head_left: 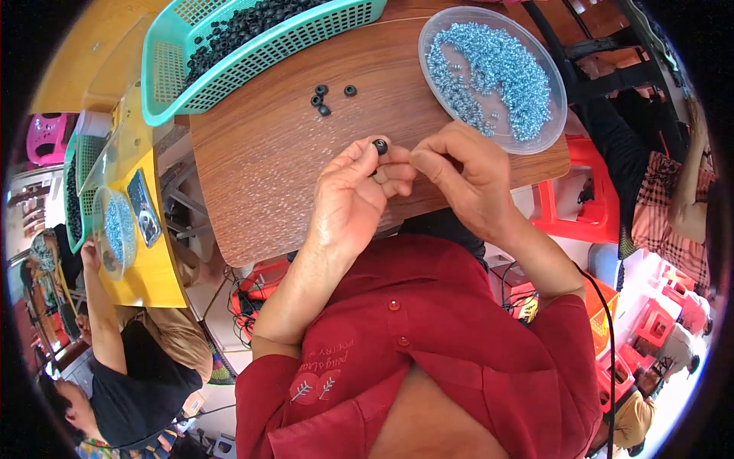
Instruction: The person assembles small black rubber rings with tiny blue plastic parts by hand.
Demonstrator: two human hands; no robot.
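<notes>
Looking down, my left hand (353, 200) pinches a small black rubber ring (380, 145) between thumb and forefinger, just above the wood-grain table (260, 161). My right hand (464, 174) has its fingers bunched together right beside it. Four loose rings (327, 99) lie near the teal mesh basket (252, 61); shiny blue screws fill a clear dish (493, 76).

This is a small assembly workshop where people do hand piecework. A wooden counter (267, 161) carries a teal basket (252, 46) heaped with black rings and a clear dish (489, 73) of blue screws. A neighbour at a yellow counter (153, 268) has the same basket and dish, and red plastic stools (566, 206) stand around.
</notes>
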